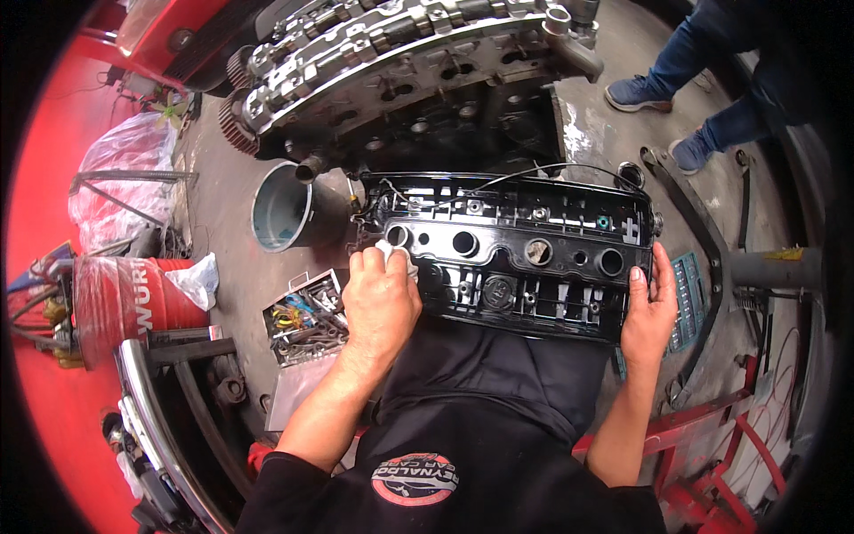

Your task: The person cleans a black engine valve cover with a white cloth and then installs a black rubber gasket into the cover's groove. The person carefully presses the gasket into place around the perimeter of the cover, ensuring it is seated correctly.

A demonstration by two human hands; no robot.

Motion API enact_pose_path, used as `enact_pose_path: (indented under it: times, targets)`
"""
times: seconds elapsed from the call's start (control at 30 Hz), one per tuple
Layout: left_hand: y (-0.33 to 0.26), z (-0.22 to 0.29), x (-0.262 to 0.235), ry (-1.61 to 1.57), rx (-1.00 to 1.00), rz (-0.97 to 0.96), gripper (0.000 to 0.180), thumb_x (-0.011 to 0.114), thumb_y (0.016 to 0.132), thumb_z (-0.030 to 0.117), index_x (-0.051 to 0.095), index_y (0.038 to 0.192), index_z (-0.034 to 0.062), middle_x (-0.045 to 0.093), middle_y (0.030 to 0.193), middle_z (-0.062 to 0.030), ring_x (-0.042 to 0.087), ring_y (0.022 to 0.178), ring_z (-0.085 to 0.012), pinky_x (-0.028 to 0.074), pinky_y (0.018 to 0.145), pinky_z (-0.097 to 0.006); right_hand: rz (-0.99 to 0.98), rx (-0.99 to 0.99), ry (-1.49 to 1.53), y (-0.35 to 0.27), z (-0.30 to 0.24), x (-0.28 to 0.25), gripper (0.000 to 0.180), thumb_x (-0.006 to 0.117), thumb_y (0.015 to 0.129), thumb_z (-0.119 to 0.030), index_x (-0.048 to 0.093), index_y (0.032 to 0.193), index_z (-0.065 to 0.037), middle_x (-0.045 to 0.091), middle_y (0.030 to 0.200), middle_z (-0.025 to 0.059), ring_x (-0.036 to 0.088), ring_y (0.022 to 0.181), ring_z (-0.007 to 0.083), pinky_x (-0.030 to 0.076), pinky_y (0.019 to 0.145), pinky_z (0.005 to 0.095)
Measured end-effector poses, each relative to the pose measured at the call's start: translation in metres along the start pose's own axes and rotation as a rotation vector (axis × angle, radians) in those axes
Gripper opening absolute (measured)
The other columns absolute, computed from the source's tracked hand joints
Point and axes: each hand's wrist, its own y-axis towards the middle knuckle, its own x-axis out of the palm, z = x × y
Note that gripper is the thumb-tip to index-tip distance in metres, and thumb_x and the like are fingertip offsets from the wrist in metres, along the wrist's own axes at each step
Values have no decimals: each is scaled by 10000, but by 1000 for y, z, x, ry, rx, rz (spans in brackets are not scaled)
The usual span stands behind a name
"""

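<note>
A black engine valve cover (498, 298) lies across my lap, its ribbed inner side facing up with a row of round holes along the middle. My right hand (651, 307) grips its right end, the thumb on top of the edge. At the left end, my left hand (382, 289) closes round a bunched white rag (405, 255) and presses it against the cover beside a round hole. Most of the rag is hidden under the fingers. A thin black cable (543, 166) arches over the far edge of the cover.
Beyond the cover stands an engine (374, 89) with exposed camshafts. A dark bucket (286, 209) and an open toolbox (307, 316) are at left, near a red drum (142, 298). At right lie a teal socket set (689, 298) and dark metal arms (707, 231); another person's shoes (639, 94) stand beyond.
</note>
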Motion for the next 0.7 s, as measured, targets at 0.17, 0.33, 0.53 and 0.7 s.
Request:
enact_pose_path:
  times: [0.17, 0.33, 0.53, 0.7]
  targets:
    - [-2, 52, 8, -139, 128, -30, 402, 737, 747, 49, 672, 1141, 7, 587, 980, -182, 604, 935, -366, 559, 751, -450, -32, 10, 34, 2, -2, 0, 496, 585, 1045, -42, 441, 1506, 67, 565, 1447, 191, 561, 1315, 229, 426, 1122, 349]
    - [-27, 55, -25, -449, 403, 26, 562, 722, 713, 19, 685, 1273, 50, 636, 1076, -157, 626, 918, -328, 571, 742, -411, -10, 18, 48, 2, 2, -2, 492, 582, 1042, -31, 442, 1503, 71, 548, 1466, 192, 547, 1335, 233, 417, 1137, 353]
    - [5, 18, 1, 4, 141, 18, 371, 702, 735, 19, 680, 1105, 23, 576, 981, -151, 582, 957, -348, 578, 719, -422, -18, 46, 63, 2, 1, 1, 484, 589, 1045, -41, 453, 1494, 78, 542, 1477, 195, 531, 1359, 241, 408, 1148, 355]
    - [3, 60, 10, -26, 122, -54, 318, 714, 773, 68, 662, 1065, -46, 566, 993, -190, 591, 945, -367, 568, 713, -438, 0, 7, 10, 4, 4, -1, 491, 601, 1039, -50, 459, 1491, 78, 551, 1470, 197, 542, 1350, 246, 415, 1141, 360]
